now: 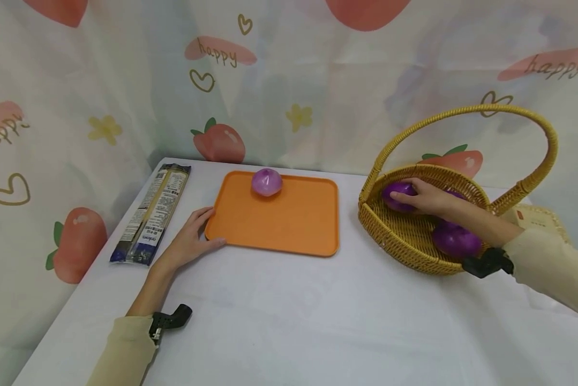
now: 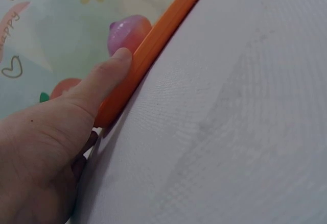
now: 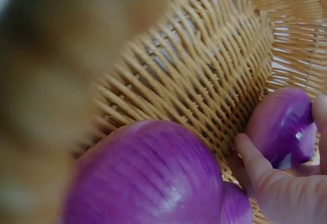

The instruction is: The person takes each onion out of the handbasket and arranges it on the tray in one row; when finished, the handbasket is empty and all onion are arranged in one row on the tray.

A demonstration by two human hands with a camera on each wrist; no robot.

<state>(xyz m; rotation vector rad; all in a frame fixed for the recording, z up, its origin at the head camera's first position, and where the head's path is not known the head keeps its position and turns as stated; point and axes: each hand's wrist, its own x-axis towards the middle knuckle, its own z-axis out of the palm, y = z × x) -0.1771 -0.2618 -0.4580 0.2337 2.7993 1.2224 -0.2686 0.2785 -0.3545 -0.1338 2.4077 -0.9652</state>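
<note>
Packet (image 1: 151,214): left of the orange tray (image 1: 274,225).
Left hand (image 1: 189,244): at the tray's near-left corner, fingers loosely spread, touching its edges.
Pale onion (image 1: 267,183): on the tray, towards its far edge.
Basket (image 1: 404,249): right of the tray, apart.
Right hand (image 1: 428,198): inside it, fingers curled round a purple onion (image 1: 393,197).
Other onions (image 1: 455,240): also inside, partly hidden.
Progress: apparently one onion placed; the basket's seem left.
</note>
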